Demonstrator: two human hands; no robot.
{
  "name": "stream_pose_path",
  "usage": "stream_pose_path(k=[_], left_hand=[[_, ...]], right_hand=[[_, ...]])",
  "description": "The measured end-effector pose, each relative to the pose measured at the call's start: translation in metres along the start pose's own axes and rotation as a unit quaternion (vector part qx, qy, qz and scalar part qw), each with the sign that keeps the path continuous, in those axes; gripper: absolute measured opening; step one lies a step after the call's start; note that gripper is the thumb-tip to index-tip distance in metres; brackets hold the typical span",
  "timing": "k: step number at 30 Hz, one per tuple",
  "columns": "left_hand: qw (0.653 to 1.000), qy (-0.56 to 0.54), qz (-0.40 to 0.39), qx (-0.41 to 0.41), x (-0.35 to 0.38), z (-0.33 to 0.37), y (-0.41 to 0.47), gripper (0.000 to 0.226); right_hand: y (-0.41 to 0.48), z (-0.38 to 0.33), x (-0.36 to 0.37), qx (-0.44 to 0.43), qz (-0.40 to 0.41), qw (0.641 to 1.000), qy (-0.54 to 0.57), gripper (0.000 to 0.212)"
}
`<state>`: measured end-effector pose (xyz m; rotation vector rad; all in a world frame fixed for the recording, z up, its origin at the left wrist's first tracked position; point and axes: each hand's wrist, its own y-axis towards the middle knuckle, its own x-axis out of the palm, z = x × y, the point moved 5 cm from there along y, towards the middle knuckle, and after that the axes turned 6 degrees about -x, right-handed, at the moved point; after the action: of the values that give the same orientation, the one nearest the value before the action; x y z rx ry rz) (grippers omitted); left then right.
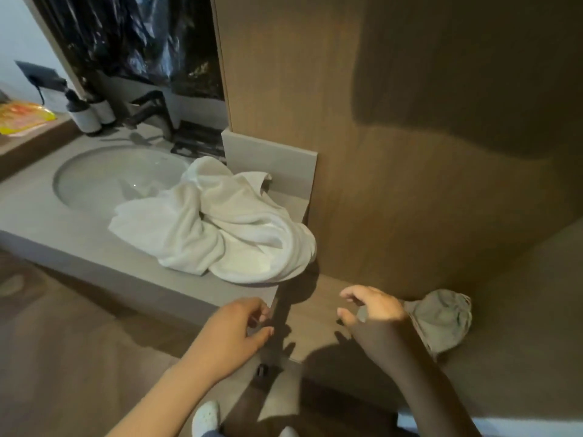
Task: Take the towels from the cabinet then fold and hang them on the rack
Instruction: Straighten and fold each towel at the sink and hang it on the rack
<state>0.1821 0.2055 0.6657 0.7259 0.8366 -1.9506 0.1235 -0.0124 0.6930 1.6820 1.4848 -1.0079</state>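
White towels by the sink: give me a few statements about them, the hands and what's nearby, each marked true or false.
1. The white towels lie crumpled on the counter. True.
2. The towels lie left of the sink. False: they lie to its right, one edge over its rim.
3. The left hand grips a towel. False: it holds nothing, near the counter's corner.
4. A grey cloth lies on the lower ledge to the right. True.
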Motion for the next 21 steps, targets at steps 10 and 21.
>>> stream_pose_path(k=[10,21], left_hand=[[0.996,-0.061,0.022,-0.054,-0.032,-0.076,-0.028,0.01],[0.994,-0.046,0.053,-0.078,-0.122,-0.196,-0.052,0.013]], right_hand=[[0.015,-0.051,0.066,0.021,-0.076,0.996,0.042,0.026],[0.045,-0.169,0.126,0.01,-0.113,0.991,0.073,0.008]])
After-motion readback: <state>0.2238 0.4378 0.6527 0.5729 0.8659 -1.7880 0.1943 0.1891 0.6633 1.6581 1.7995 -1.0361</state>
